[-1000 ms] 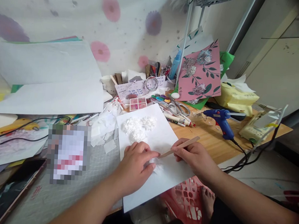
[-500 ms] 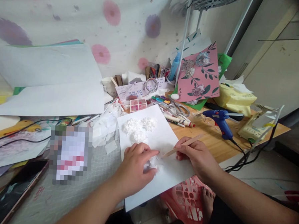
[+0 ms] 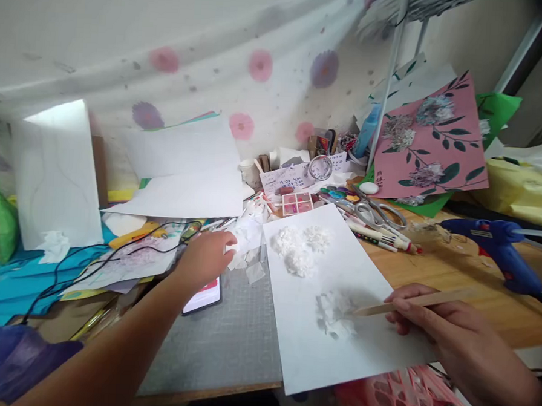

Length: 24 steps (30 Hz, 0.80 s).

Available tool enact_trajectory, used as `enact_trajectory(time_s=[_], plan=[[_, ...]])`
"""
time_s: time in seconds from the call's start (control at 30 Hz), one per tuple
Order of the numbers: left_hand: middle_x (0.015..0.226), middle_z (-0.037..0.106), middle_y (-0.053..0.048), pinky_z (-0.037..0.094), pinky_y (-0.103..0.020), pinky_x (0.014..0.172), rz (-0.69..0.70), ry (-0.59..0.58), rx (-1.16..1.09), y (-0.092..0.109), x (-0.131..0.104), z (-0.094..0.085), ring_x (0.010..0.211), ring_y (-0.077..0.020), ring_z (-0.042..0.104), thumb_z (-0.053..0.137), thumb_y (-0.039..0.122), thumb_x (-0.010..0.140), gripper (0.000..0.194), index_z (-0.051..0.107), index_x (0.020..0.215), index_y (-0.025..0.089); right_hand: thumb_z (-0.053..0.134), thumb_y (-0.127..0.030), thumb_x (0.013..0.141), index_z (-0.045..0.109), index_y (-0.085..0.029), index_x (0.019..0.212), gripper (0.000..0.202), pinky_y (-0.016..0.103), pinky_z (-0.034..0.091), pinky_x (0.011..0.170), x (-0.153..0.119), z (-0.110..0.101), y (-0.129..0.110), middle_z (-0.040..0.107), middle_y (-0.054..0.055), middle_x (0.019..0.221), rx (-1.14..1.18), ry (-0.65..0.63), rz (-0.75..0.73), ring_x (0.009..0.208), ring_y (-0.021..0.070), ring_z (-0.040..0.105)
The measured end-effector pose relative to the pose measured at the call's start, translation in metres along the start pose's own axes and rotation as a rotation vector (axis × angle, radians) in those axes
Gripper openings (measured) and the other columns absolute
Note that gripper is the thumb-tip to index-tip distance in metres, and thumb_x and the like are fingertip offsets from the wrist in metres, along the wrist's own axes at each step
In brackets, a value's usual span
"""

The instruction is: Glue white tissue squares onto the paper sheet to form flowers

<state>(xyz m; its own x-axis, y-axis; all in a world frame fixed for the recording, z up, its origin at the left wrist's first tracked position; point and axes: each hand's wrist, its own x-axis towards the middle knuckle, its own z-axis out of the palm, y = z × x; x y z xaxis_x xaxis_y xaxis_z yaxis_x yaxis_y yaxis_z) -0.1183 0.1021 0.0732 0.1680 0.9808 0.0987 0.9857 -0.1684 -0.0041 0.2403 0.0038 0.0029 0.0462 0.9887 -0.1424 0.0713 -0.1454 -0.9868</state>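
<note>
My right hand [image 3: 433,314] pinches a flat wooden craft stick [image 3: 379,307]. The stick's left tip meets a loose cluster of white paper bits [image 3: 338,312] on a white sheet [image 3: 308,362]. Higher on that sheet sit three fluffy white paper flower heads [image 3: 298,259]. Off to the left, my left hand [image 3: 207,257] hovers beside a heap of white paper scraps [image 3: 251,226]. Its thumb and forefinger are apart, with nothing visible between them; the other fingers are hidden. Below this hand lies a phone [image 3: 205,299], partly covered by it.
A blue glue gun [image 3: 500,245] rests on the wooden table at right. Scissors [image 3: 377,211], markers [image 3: 382,233] and a small pink palette [image 3: 297,203] lie behind the sheet. A pink flower picture [image 3: 437,151] leans at the back. Black cables [image 3: 127,250] cross the left side.
My left hand has left the paper cluster and moved left to the scrap heap. The right hand keeps the craft stick near the cluster. The view has swung left.
</note>
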Motion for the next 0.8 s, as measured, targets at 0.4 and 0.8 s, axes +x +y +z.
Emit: enact_trajectory(time_s=[0.4, 0.8], plan=[[0.117, 0.060, -0.007, 0.043, -0.045, 0.093, -0.001, -0.106, 0.111, -0.014, 0.037, 0.009, 0.108, -0.0228, 0.056, 0.054, 0.030, 0.090, 0.025, 0.059, 0.112, 0.020, 0.061, -0.054, 0.075, 0.068, -0.024, 0.057, 0.035, 0.039, 0.039, 0.067, 0.000, -0.004, 0.006, 0.059, 0.008, 0.075, -0.038, 0.045, 0.004, 0.076, 0.0274, 0.054], [0.118, 0.057, -0.009, 0.046, -0.046, 0.091, 0.105, -0.087, 0.188, 0.002, 0.060, 0.023, 0.106, -0.0231, 0.056, 0.055, 0.031, 0.091, 0.027, 0.057, 0.114, 0.016, 0.065, -0.053, 0.071, 0.071, -0.022, 0.059, 0.033, 0.037, 0.043, 0.061, 0.000, -0.002, -0.001, 0.059, 0.010, 0.071, -0.004, 0.057, -0.015, 0.067, 0.0256, 0.054]])
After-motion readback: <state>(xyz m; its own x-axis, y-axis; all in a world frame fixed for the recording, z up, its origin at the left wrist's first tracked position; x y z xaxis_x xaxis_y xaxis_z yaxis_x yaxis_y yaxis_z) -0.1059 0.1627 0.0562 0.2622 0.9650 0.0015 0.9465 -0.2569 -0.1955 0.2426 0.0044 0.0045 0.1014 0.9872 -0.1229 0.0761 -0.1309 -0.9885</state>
